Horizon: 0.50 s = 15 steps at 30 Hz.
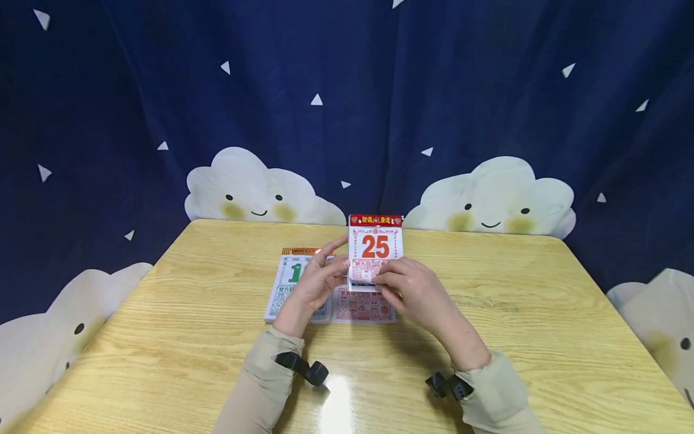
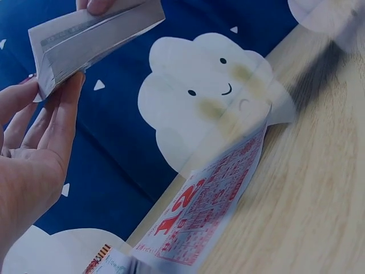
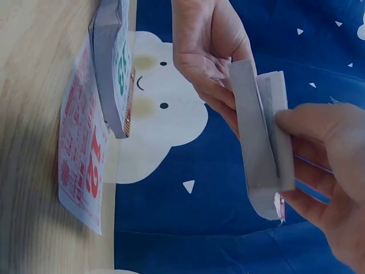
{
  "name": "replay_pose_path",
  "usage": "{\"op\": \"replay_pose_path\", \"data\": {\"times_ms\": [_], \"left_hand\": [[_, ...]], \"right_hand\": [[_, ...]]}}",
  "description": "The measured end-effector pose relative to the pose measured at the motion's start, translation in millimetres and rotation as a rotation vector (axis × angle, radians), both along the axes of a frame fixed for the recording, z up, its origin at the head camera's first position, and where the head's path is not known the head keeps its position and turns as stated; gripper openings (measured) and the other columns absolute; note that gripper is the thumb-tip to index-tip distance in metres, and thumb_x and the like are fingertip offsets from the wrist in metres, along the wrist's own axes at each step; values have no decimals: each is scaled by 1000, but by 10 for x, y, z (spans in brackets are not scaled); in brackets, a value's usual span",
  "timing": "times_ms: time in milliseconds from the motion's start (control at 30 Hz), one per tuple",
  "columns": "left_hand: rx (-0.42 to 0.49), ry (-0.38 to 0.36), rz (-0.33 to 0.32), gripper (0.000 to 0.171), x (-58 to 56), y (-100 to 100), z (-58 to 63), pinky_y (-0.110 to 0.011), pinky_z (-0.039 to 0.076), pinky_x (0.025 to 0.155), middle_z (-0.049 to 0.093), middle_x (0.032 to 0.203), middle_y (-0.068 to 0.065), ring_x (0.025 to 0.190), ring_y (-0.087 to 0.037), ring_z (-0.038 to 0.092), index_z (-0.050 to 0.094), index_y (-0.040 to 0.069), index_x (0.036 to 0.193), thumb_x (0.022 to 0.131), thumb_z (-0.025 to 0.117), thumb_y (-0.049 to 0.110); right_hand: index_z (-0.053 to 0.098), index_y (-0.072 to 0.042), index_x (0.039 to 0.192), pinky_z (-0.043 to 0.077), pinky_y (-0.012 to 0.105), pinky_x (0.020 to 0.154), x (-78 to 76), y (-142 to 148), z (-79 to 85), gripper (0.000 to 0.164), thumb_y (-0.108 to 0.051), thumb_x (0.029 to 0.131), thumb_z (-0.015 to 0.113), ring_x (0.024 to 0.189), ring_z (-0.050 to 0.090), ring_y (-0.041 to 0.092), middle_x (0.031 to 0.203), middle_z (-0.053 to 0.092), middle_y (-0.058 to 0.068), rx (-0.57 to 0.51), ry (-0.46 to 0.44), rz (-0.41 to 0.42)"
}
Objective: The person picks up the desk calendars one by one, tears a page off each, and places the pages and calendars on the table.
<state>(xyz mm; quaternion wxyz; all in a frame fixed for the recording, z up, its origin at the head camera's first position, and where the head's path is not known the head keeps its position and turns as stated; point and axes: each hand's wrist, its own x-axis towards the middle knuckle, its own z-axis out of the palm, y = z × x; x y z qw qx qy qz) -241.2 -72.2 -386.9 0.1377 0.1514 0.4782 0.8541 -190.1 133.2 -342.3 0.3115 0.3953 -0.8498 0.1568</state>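
Observation:
A small tear-off calendar (image 1: pixel 375 244) with a red header and a red 25 is held up over the table. My left hand (image 1: pixel 314 286) grips its left side, thumb in front and fingers behind. At the lower right edge, my right hand (image 1: pixel 414 295) pinches a stack of its pages, and the right wrist view shows the calendar's (image 3: pixel 255 137) pages parted by a gap. Beneath lies a thicker calendar (image 1: pixel 295 274) with green print and an orange-striped header, partly hidden by my left hand. A loose sheet (image 1: pixel 363 306) printed with a red 12 is beside it.
The wooden table (image 1: pixel 190 337) reaches back to a dark blue curtain (image 1: pixel 347 72) with white triangles and smiling clouds. Each wrist carries a small black camera, the left camera (image 1: pixel 316 372) and the right camera (image 1: pixel 436 384), over beige sleeves.

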Motion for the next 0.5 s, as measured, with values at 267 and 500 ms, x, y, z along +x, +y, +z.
{"op": "replay_pose_path", "data": {"times_ms": [267, 500], "left_hand": [[27, 17, -32, 55, -21, 7, -54, -26, 52, 69, 69, 95, -1, 78, -13, 66, 24, 2, 142, 90, 38, -11], [34, 20, -45, 54, -14, 13, -48, -26, 52, 69, 69, 95, -1, 79, -13, 66, 26, 4, 142, 91, 37, -10]], "right_hand": [[66, -12, 71, 47, 21, 59, 27, -21, -16, 12, -9, 68, 77, 67, 52, 6, 71, 59, -5, -181, -59, -33], [66, -14, 72, 48, 22, 54, 33, 9, 71, 12, -12, 70, 77, 62, 51, 3, 72, 59, -8, -348, -231, -19]]}}
